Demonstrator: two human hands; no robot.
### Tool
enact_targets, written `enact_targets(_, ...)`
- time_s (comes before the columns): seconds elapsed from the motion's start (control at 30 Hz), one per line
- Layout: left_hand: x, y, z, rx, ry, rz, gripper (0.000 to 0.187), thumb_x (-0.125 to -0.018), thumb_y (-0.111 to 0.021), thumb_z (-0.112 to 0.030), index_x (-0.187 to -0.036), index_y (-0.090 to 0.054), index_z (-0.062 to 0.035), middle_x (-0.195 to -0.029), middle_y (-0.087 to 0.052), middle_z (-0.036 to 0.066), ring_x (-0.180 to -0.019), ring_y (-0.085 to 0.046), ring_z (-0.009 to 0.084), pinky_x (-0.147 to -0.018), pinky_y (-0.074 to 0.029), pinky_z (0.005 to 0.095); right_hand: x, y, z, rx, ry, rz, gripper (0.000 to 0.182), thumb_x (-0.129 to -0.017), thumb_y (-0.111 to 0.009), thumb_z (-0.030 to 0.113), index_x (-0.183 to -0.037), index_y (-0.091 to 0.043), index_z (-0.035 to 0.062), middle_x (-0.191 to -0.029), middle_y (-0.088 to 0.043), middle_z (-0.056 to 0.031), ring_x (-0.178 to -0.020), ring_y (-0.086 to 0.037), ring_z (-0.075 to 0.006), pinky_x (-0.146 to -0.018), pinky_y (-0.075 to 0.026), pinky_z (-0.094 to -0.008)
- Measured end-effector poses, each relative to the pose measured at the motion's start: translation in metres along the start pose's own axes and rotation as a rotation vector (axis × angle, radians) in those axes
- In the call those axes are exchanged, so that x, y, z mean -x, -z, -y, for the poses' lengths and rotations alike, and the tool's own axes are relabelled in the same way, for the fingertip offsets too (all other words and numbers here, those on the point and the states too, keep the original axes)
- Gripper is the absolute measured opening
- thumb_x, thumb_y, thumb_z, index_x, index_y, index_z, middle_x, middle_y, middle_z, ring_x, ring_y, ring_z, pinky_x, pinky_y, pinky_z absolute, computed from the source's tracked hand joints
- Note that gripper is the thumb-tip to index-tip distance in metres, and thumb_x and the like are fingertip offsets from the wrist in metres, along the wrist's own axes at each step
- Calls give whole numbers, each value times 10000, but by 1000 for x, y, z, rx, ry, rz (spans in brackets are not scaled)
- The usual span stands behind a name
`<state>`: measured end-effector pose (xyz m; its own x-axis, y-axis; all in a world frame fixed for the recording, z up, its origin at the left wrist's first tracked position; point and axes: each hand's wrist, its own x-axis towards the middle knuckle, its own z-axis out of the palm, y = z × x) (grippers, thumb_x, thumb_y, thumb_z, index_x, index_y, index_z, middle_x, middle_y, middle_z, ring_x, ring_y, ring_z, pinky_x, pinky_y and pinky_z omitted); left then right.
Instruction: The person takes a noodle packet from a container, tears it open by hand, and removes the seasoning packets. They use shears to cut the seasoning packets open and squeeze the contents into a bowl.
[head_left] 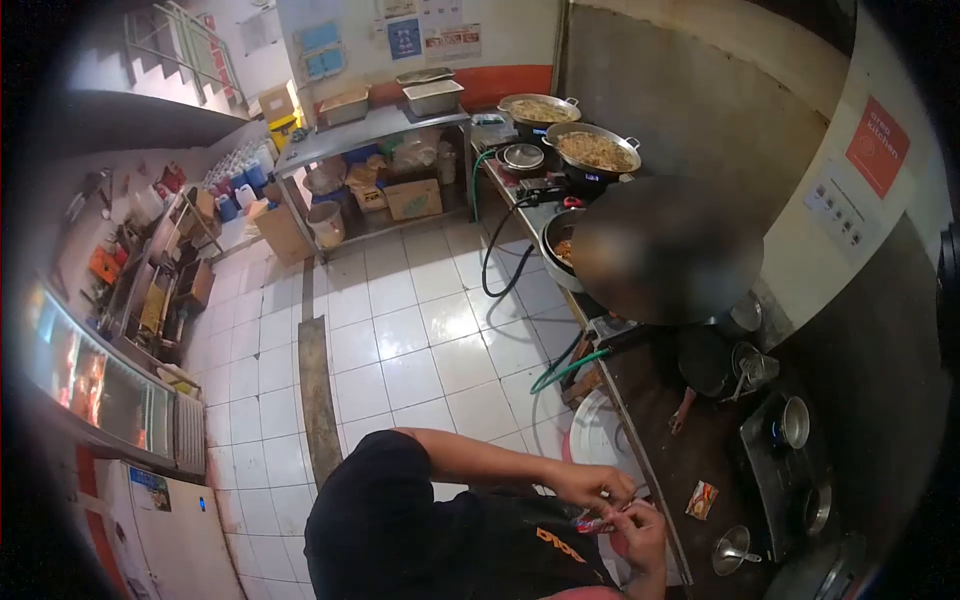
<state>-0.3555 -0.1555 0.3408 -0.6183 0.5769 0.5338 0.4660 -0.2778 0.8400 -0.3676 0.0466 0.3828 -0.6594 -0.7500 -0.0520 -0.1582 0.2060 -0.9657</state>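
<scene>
My left hand (592, 484) and my right hand (642, 532) are close together in front of my black shirt, near the counter edge. Fingers of both are pinched on a small red and white sachet (592, 524), which they partly cover. A similar orange and red sachet (702, 500) lies on the dark counter (650, 400) to the right of my hands. Past it, a small strainer-like bowl with a spoon (735, 552) stands near the lower counter edge. Beneath my hands, a white tub (597, 430) shows in part beside the counter.
A black stove (775, 480) bears small metal pans. Two wide pans of food (597, 150) sit on burners at the back. A large round dark shape (665, 250) is blurred. Hoses (560, 375) hang beside the counter. A steel table (375, 137) holds trays.
</scene>
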Motion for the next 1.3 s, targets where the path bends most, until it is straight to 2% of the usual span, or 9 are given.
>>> enact_targets(0.1, 14, -11, 6, -31, 7, -44, 277, -881, -607, -240, -702, -552, -36, -704, -503, 57, -726, -468, 213, -757, -342, 362, 11, -6, -64, -265, -9, -15, 157, -830, -673, 83, -710, -614, 0, -767, -551, -29, -667, -535, -111, -569, -395, -223)
enact_targets(0.33, 29, -14, -3, -1, 26, -122, 290, -876, -623, -259, -722, -550, -25, -728, -527, 65, -735, -493, 212, -726, -368, 352, 9, -17, -60, -148, 203, -33, 247, -825, -696, 157, -661, -576, 17, -701, -488, -12, -585, -437, -86, -517, -303, -215)
enact_targets(0.43, 42, -11, 8, 98, 86, -231, 295, -885, -623, -267, -739, -547, -22, -779, -524, 73, -762, -496, 191, -722, -379, 332, 17, -13, -51, -303, 125, -98, 214, -767, -708, 123, -629, -564, 45, -643, -477, -9, -647, -441, -132, -642, -342, -267)
enact_targets(0.57, 43, -17, 4, 114, 96, -254, 276, -901, -610, -251, -774, -544, -15, -836, -515, 78, -796, -497, 171, -735, -389, 309, 20, -16, -47, -304, 71, -127, 266, -806, -697, 139, -639, -512, 48, -676, -479, -8, -656, -464, -90, -575, -338, -236)
enact_targets(0.7, 27, -23, -1, 8, 100, -375, 236, -915, -590, -206, -803, -535, -6, -861, -510, 70, -824, -501, 164, -758, -402, 295, 8, -21, -25, -331, -21, -295, 157, -781, -649, 43, -786, -493, 62, -733, -482, 5, -701, -477, -80, -619, -388, -228)
enact_targets(0.8, 20, -30, 7, -50, 122, -473, 215, -917, -582, -185, -827, -540, 6, -864, -518, 72, -829, -507, 165, -760, -409, 296, 7, -22, -36, -400, -59, -355, 292, -723, -661, 6, -906, -445, 78, -779, -451, 12, -696, -453, -66, -647, -396, -216)
enact_targets(1.0, 12, -36, 7, -146, 168, -646, 167, -889, -592, -164, -823, -576, -11, -831, -550, 74, -805, -534, 169, -724, -424, 300, -5, -23, -43, 85, 46, -573, 250, -725, -684, 6, -854, -477, 61, -799, -465, 19, -754, -457, -72, -706, -409, -222)
enact_targets(1.1, 6, -35, -3, -12, 288, -755, 84, -881, -580, -91, -824, -577, -31, -896, -563, 53, -788, -554, 134, -695, -462, 261, -18, -26, -24, 96, -51, -649, 335, -652, -805, 167, -784, -528, 32, -748, -517, -45, -718, -496, -154, -668, -425, -295)
enact_targets(1.3, -12, -23, -20, -175, 127, -797, 29, -821, -590, -3, -812, -563, -8, -844, -545, 78, -814, -541, 184, -876, -448, 360, -28, -16, 20, 217, 63, -717, 181, -688, -714, 57, -774, -564, 6, -759, -579, -79, -703, -585, -181, -631, -457, -299)
